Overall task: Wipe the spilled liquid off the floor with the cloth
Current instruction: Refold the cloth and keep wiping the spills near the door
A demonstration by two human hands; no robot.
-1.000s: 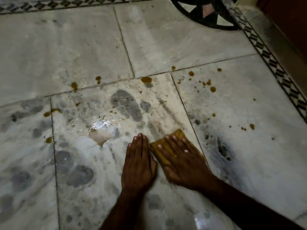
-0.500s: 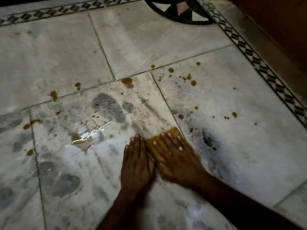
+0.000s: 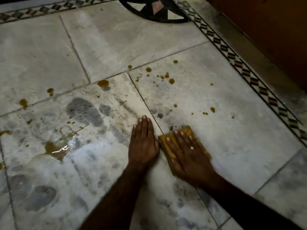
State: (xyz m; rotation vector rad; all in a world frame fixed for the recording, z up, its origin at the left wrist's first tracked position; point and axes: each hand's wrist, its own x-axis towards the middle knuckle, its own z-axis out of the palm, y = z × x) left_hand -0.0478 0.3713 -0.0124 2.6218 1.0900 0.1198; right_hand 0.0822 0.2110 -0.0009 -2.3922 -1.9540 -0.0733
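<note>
Cloth: one, mustard-yellow, folded to a small flat pad, lying on the pale marble floor just right of a grout line, at 5 o'clock from the middle of my view. Handling, by my judgement: light, soft and limp, probably damp, with no stiffness of its own, so it goes only where a palm carries it. It should slide easily on polished wet stone and may bunch or skid out if I push from one edge. Best hold: flat from above, weight spread over the middle. Right hand: spread flat on the cloth, fingers straight, pressing, nothing grasped. Left hand: flat on bare floor just beside the cloth at its 9 o'clock, fingers straight and together, bracing, holding nothing. Spill, main item: brown puddle, glossy, well apart at 9 o'clock from the cloth. Spill, lesser items: scattered drops at 12 o'clock, a few more at 1 o'clock, and single blots along the grout line at 10 o'clock. Floor: large slabs with grey mottling and dull smears, wet in places and likely slick under a bracing palm. Room: dim, with a black-and-tan inlaid border running from 12 to 3 o'clock, a dark round medallion at 12 o'clock, and a brown panel beyond the border at 2 o'clock.
</note>
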